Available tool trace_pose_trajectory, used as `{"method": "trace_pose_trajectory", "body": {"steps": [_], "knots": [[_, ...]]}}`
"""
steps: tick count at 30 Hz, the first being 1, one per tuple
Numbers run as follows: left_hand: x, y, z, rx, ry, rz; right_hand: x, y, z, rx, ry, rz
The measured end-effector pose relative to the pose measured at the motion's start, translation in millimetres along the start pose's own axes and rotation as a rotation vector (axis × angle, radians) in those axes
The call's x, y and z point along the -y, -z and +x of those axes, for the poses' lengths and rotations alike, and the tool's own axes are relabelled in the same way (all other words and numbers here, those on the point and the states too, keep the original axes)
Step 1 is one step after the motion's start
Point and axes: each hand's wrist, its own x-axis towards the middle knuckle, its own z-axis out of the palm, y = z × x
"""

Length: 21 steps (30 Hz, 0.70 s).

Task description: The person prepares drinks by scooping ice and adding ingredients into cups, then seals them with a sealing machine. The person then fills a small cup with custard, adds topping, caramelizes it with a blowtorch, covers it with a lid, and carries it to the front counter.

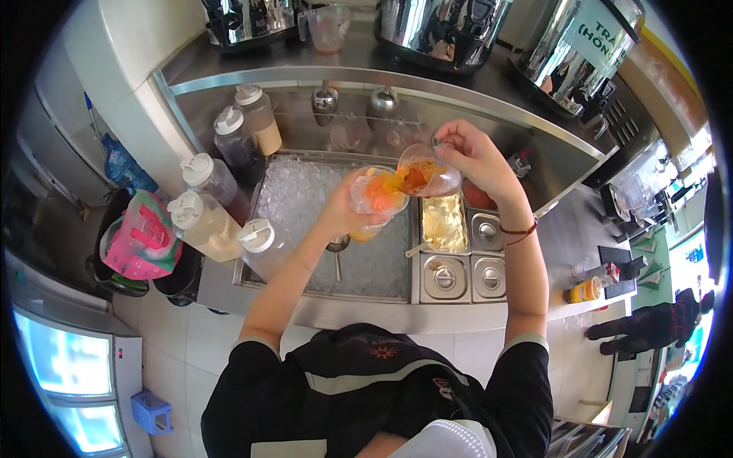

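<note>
My left hand (341,208) is closed around a clear plastic cup (363,200) with orange contents, held over the ice bin. My right hand (479,162) grips a clear measuring jug (443,180) by its handle. The jug is tilted left, its mouth at the cup's rim, and orange-red liquid lies toward its lip. Beneath both hands is a metal bin of crushed ice (294,191). A metal spoon (338,263) rests in the bin below my left hand. To the right, a pan of pale yellow cream (443,221) sits under the jug.
Several capped squeeze bottles (206,221) line the bin's left side. Lidded steel pans (445,278) stand at the right. Large steel dispensers (443,30) and another measuring jug (328,30) occupy the shelf above. An orange-filled cup (584,291) stands on the right counter.
</note>
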Motion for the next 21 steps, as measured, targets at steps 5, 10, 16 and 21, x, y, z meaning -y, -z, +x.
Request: {"method": "trace_pose_trajectory", "body": {"steps": [5,10,16,21], "knots": [[-10,-6,-1,0.012,-0.033,0.003,14,-1,2,0.013,0.029,-0.124],[-15,-9,-1,0.028,-0.055,0.000,27,0,5,0.059,0.074,-0.298],[-20,-13,0,0.060,-0.012,-0.127,49,-8,5,0.072,0.142,-0.458],[-27,-17,4,0.087,-0.016,-0.120,69,-21,-4,0.084,0.111,-0.500]]}}
